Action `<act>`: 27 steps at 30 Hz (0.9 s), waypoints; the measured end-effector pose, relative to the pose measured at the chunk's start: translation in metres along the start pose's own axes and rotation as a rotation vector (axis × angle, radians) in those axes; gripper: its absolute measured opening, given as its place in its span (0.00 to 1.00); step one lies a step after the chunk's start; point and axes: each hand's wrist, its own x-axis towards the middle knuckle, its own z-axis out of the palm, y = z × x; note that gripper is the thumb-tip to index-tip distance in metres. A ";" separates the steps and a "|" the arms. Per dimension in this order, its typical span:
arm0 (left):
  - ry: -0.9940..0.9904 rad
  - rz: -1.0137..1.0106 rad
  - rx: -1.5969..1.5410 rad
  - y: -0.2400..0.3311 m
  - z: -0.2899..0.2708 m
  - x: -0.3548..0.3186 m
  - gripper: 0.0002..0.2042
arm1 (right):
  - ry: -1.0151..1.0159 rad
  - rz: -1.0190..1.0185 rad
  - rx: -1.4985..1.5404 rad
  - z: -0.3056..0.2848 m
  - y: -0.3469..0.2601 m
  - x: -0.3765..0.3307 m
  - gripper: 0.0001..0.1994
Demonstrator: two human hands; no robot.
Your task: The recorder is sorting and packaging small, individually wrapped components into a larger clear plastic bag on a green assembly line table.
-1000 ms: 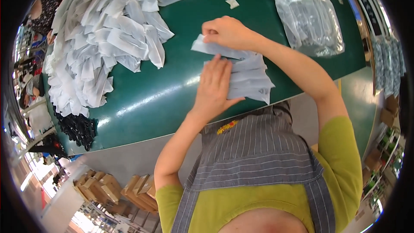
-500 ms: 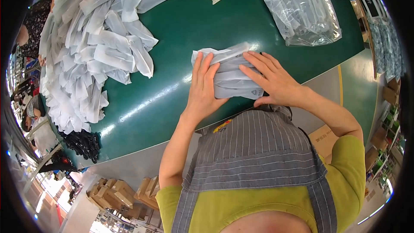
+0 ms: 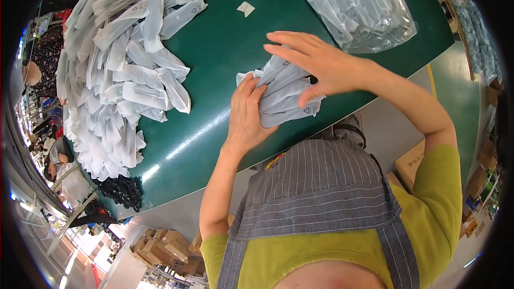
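Note:
A small stack of frosted plastic bags (image 3: 286, 88) lies near the front edge of the green table (image 3: 214, 85). My left hand (image 3: 247, 107) grips the left end of this stack, fingers bent over the top and thumb along the near side. Above the stack's right part, my right hand (image 3: 326, 64) is raised with thumb and fingers spread wide and nothing in it. The bags fan out toward the right, and their left ends are partly hidden under my left fingers.
A big heap of similar frosted bags (image 3: 134, 69) covers the table's left side, with a bundle of black items (image 3: 120, 192) below it. At the far right lies a large clear bag (image 3: 369, 10) packed with pale pieces. A small white scrap (image 3: 246, 9) sits mid-table.
My right hand has lifted off the stack and moved up and left over it, its fingers now apart. The left hand stays on the stack's left end. The whole view has turned slightly.

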 end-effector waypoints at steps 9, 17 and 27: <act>0.041 -0.057 -0.083 0.001 0.014 0.000 0.53 | -0.062 0.024 -0.087 0.033 -0.017 -0.034 0.57; 0.001 -0.001 -0.110 0.002 0.012 0.002 0.60 | 0.149 0.052 -0.017 0.053 -0.016 -0.031 0.52; -0.035 -0.101 0.345 0.043 -0.007 -0.007 0.53 | 0.147 0.074 -0.090 0.057 -0.027 -0.033 0.50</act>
